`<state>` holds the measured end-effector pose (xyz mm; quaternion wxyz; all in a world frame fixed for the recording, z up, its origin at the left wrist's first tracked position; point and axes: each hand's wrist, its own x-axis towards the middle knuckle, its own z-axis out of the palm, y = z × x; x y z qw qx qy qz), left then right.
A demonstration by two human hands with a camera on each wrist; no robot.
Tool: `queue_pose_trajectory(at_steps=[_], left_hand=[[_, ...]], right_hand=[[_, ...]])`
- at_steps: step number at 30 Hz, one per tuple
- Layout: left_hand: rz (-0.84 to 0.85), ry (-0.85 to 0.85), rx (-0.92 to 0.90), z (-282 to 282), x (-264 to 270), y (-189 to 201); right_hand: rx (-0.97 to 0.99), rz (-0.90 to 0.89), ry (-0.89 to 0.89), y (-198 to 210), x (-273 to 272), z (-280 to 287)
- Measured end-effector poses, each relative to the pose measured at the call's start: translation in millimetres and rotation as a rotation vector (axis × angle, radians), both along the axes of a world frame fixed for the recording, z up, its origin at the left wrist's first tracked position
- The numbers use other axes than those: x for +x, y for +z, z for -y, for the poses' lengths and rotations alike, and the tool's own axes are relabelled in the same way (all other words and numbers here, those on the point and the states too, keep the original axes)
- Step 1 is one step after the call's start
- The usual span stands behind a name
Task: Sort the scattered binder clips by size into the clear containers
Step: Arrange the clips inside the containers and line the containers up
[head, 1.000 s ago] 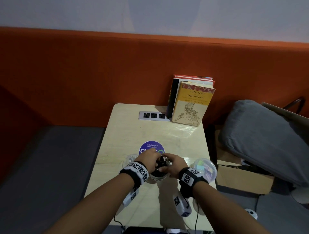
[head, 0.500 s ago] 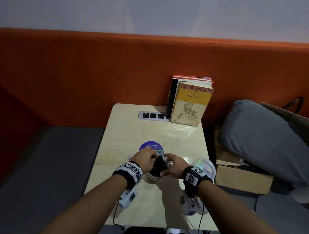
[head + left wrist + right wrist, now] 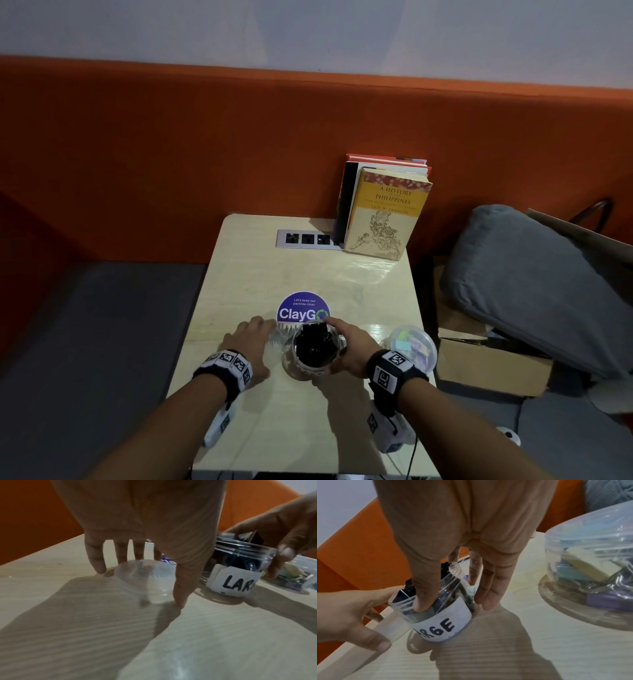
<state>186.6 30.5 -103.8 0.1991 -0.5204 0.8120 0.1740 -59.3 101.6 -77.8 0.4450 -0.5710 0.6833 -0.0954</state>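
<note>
Both hands were on the LARGE jar (image 3: 313,353) before. Now our left hand (image 3: 247,346) has moved off, fingers spread over a clear lid (image 3: 145,580). Our right hand (image 3: 349,346) still grips the jar.

**Legible text, this moment**

Clear jar (image 3: 240,566): white paper label, black handwritten capitals. Left wrist view reads "LAR"; right wrist view reads "RGE"; combined, "LARGE".

Round purple sticker (image 3: 303,307) on the table (image 3: 308,267): small line "Let's keep our pantries clean", large white "ClayGo", the final letter drawn as a green ring.

Front book (image 3: 387,214), yellow cover: "A HISTORY", "PHILIPPINES"; author line below too small to read surely.

Wristbands (image 3: 227,365): square black-and-white coded markers, no letters.
</note>
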Motion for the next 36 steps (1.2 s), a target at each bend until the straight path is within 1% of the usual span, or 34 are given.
queue_pose_trajectory(at_steps=[2,4,5,6,7,8,11,13,16,20,24,26,27,29,31,33,34,36], left_hand=[[-0.076,0.113,-0.007,8.1,0.8,7.6],[-0.245,0.282,-0.041,17.0,-1.0,20.5],[-0.343,0.332,-0.065,20.7,-3.7,27.8],[-0.428,0.332,-0.065,23.1,-8.7,34.8],[-0.485,0.284,-0.038,22.9,-16.2,43.3],[-0.494,0.201,-0.001,21.5,-25.5,50.3],[-0.337,-0.081,0.052,11.2,-55.9,59.4],[-0.246,-0.178,0.045,6.0,-66.2,55.1],[-0.213,-0.183,0.054,2.3,-70.2,52.4],[-0.191,-0.227,0.045,2.3,-74.0,54.5],[-0.16,-0.247,0.041,-0.5,-78.4,56.7],[-0.192,-0.213,0.078,1.9,-75.9,54.7],[-0.251,-0.165,0.121,4.3,-72.6,52.1],[-0.383,-0.013,0.197,11.0,-63.5,45.2],[-0.452,0.166,0.215,14.0,-55.7,41.0],[-0.464,0.287,0.207,14.0,-53.2,38.7],[-0.444,0.302,0.21,13.8,-55.2,38.3],[-0.388,0.273,0.228,15.0,-61.6,40.3]], right_hand=[[0.003,-0.005,0.006,0.1,-0.3,0.6],[0.007,-0.018,0.014,-0.6,-0.3,1.8],[0.003,-0.029,0.017,-1.3,0.0,3.1],[-0.008,-0.035,0.021,-1.1,0.7,4.2],[-0.016,-0.035,0.02,-0.3,2.1,5.6],[-0.026,-0.033,0.016,0.9,3.4,7.1],[-0.025,-0.014,-0.017,7.1,6.6,9.3],[-0.015,-0.02,-0.035,8.9,6.7,8.2],[-0.016,0.006,-0.091,13.0,5.6,6.0],[0.08,0.213,-0.23,18.3,7.4,9.3],[0.089,0.27,-0.285,15.5,7.6,7.4],[0.075,0.275,-0.299,13.8,8.9,7.6],[0.076,0.269,-0.305,13.7,9.5,8.6],[0.086,0.236,-0.316,15.0,10.6,12.0],[0.107,0.22,-0.321,17.7,12.3,14.2],[0.117,0.216,-0.306,15.7,15.0,14.1],[0.117,0.221,-0.298,13.6,15.6,13.2],[0.125,0.23,-0.294,9.6,16.5,12.1]])
